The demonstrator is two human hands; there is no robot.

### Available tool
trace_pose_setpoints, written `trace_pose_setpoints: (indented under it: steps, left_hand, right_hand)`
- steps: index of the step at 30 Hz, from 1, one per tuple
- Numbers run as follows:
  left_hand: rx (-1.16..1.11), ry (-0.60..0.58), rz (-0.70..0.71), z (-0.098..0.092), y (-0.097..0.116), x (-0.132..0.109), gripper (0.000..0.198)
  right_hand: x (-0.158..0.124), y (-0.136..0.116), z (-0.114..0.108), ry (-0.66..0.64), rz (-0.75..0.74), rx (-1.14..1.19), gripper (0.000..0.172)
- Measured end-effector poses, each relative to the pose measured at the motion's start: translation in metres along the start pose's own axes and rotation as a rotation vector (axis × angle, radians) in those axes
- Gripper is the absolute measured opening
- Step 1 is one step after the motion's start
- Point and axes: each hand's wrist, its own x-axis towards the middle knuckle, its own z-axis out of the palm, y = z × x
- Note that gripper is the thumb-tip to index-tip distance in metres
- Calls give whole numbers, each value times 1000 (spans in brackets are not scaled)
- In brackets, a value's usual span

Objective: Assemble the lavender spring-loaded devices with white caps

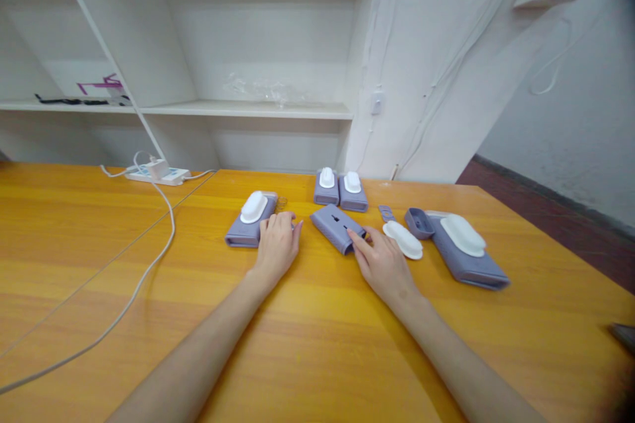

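My left hand (276, 244) lies on the orange table (317, 337), fingers curled down and close together, beside a purple case with a white oval lid (251, 219); whether it holds anything I cannot make out. My right hand (381, 263) rests flat with fingers stretched, its fingertips touching the near end of a bare purple case (337, 227) that shows a slot on top. A loose white oval lid (403, 239) lies just right of that hand.
Two more lidded purple cases (340, 189) stand at the back. A larger lidded case (466, 250), a purple cup part (419, 223) and a small purple clip (386, 213) lie right. A power strip (157, 174) and white cable (149, 264) are left; white shelves behind.
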Motion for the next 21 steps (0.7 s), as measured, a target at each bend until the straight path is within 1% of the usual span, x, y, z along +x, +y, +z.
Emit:
trace_pose_setpoints:
  steps: [4,6,7,9,11,12,14,17,19,20,21]
  left_hand:
    - [-46,38,42,3,-2,2,21]
    - [-76,108,54,3,-5,2,19]
    - [-97,162,59,3,-6,1,18]
    - [-156,291,90,3,-8,-1,20]
    - [-243,394,173,0,-6,-5,30]
    - [-292,419,234,-2,-3,-7,35]
    - [-375,404,329,-7,7,-12,41]
    - [-508,277,436,-13,29,-19,38]
    - [-615,211,434,-15,43,-24,36]
    - [-665,204,385,-15,48,-25,35]
    - [-711,201,301,-15,52,-27,34]
  right_hand:
    - [1,-8,-9,2,41,-77,32]
    - [0,-12,-14,-2,41,-61,31]
    - [0,-15,-16,-11,8,-15,32]
    - [-2,-20,-20,-45,-133,130,33]
    - [-4,-25,-22,-65,-280,261,36]
    - [-5,-28,-22,-54,-318,301,37]
    - [-5,-30,-23,7,-329,353,42]
    - [-5,-32,-25,114,-301,428,61]
    - [-6,-33,-25,148,-284,492,68]
    - [-7,-34,-25,146,-268,527,68]
    - [-8,-36,-25,133,-243,563,67]
